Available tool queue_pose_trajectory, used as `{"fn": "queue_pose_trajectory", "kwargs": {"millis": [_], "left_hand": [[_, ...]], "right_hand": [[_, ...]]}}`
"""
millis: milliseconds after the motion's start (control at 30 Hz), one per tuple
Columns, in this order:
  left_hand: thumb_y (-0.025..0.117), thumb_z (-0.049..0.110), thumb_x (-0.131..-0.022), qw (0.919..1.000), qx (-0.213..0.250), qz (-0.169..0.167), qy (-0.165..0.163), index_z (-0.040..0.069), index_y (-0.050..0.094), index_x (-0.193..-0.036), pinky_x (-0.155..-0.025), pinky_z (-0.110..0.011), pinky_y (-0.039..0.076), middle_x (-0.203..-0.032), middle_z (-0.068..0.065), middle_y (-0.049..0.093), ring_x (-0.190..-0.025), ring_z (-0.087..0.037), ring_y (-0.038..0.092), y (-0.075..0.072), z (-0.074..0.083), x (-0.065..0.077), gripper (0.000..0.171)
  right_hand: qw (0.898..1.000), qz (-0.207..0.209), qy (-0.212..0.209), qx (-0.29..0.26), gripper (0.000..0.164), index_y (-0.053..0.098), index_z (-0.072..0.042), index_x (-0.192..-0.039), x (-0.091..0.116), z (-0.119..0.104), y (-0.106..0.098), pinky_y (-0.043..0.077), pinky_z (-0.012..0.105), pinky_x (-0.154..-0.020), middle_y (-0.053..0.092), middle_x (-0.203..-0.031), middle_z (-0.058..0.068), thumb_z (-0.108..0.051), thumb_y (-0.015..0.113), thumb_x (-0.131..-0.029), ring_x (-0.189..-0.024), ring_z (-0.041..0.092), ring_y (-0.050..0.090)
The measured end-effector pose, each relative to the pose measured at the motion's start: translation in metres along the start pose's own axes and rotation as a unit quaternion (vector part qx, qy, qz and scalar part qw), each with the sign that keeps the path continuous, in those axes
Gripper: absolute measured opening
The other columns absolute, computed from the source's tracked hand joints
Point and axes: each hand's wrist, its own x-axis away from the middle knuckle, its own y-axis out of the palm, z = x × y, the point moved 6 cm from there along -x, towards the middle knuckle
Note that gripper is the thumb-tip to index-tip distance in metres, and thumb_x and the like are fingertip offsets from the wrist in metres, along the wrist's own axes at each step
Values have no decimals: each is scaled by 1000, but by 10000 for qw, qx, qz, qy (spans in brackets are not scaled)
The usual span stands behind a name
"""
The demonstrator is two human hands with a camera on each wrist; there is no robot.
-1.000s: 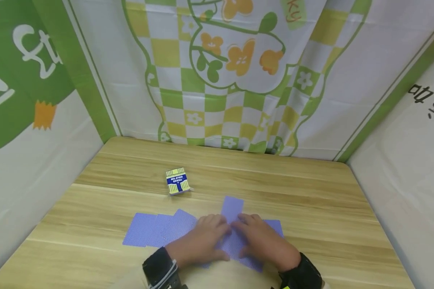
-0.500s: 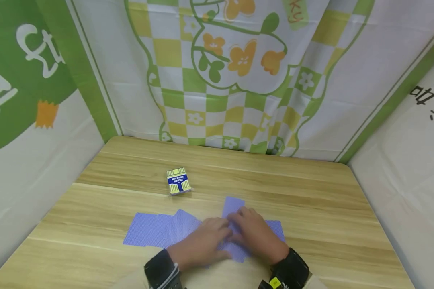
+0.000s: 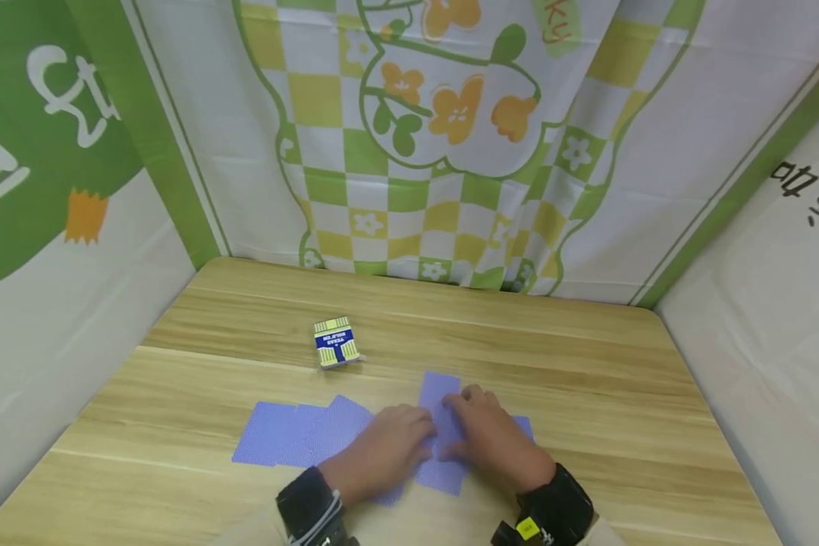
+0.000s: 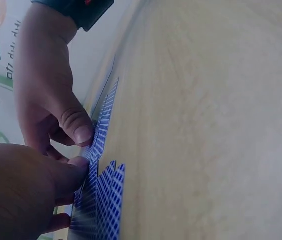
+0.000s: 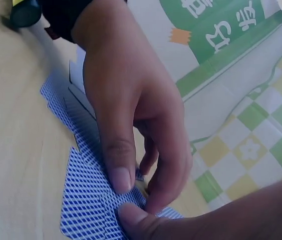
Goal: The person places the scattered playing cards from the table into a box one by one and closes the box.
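Blue-backed playing cards (image 3: 440, 474) lie face down in an overlapping pile between my two hands. My left hand (image 3: 381, 449) rests on the left side of the pile, its fingertips touching the cards. Across from it, my right hand (image 3: 493, 438) touches the same cards with thumb and bent fingers spread apart. In the right wrist view, the left thumb (image 5: 120, 160) presses down on a card. The left wrist view has the right thumb (image 4: 78, 125) at a card's edge. More cards (image 3: 269, 434) fan out leftward, partly under my left forearm. Some fingertips are hidden.
A blue and yellow card box (image 3: 337, 345) lies on the wooden table (image 3: 573, 356) behind the cards. Printed cloth (image 3: 450, 205) hangs along the table's back edge, and cloth walls stand at both sides.
My right hand drew inward over the pile, then shifted slightly back right. The tilted cards near its thumb now lie closer under the pile. My left hand has moved little.
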Motion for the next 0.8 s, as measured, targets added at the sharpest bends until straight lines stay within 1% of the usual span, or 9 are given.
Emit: {"fn": "queue_pose_trajectory", "kwargs": {"millis": [67, 167, 267, 333, 467, 533, 567, 700, 800], "left_hand": [[68, 31, -96, 10000, -68, 8, -25, 15, 68, -118, -100, -37, 49, -119, 3, 65, -111, -16, 60, 0, 0, 0, 27], [70, 41, -93, 9999, -97, -73, -105, 16, 68, -116, -101, -38, 49, -118, 3, 64, -110, -16, 60, 3, -1, -1, 34], [71, 51, -90, 9995, -75, -214, -213, 16, 67, -112, -106, -40, 46, -125, 0, 64, -117, -19, 59, 6, -2, -2, 41], [70, 52, -90, 9994, -20, -253, -243, 17, 67, -109, -108, -41, 44, -129, -2, 62, -121, -20, 58, 6, -1, -2, 40], [70, 47, -92, 9996, 32, -197, -194, 19, 67, -104, -106, -40, 46, -126, 0, 63, -118, -18, 58, 4, 0, -2, 30], [70, 45, -92, 9998, 5, -133, -147, 20, 68, -106, -103, -38, 47, -122, 2, 63, -114, -17, 58, 4, 0, -2, 28], [70, 44, -92, 9999, -15, -105, -131, 20, 68, -107, -102, -38, 48, -121, 2, 63, -113, -16, 58, 4, 0, -3, 28], [72, 42, -91, 9999, -39, -35, -118, 19, 68, -113, -101, -37, 48, -121, 2, 63, -112, -16, 58, 5, -2, -4, 32], [73, 41, -90, 9998, 72, -65, -153, 18, 68, -115, -98, -35, 49, -119, 3, 62, -109, -15, 57, 4, -2, -5, 35]], "right_hand": [[9998, -96, 35, -146, 75, 60, -7, -133, 1, 0, -1, 53, 48, -85, 56, -121, 17, -40, 90, -73, -109, 35, 53], [9992, -178, 140, -327, 74, 60, -5, -133, 1, -2, 0, 52, 48, -86, 56, -118, 17, -37, 90, -73, -109, 35, 54], [9993, -84, 208, -298, 72, 62, -5, -131, 0, -5, 0, 53, 47, -87, 59, -117, 17, -38, 89, -74, -108, 34, 55], [9996, 80, 150, -228, 68, 63, -5, -128, 0, -7, 0, 53, 46, -86, 62, -114, 15, -40, 87, -75, -106, 34, 57], [9994, 289, -74, -159, 57, 65, -7, -122, 1, -11, 1, 53, 41, -82, 64, -108, 8, -42, 83, -80, -103, 28, 58], [9995, 208, -226, -66, 53, 66, -10, -121, 0, -11, 1, 52, 38, -79, 61, -107, 5, -41, 82, -82, -101, 24, 56], [9993, 161, -332, -11, 52, 66, -11, -121, 1, -12, 0, 53, 38, -81, 60, -110, 5, -40, 83, -81, -102, 23, 56], [9963, -91, -819, 242, 59, 65, -11, -124, 2, -13, -8, 54, 42, -85, 58, -123, 7, -32, 89, -75, -109, 28, 56], [9939, -262, -1039, 270, 68, 62, -10, -128, 3, -13, -12, 54, 45, -90, 57, -129, 8, -29, 92, -70, -115, 31, 55]]}}
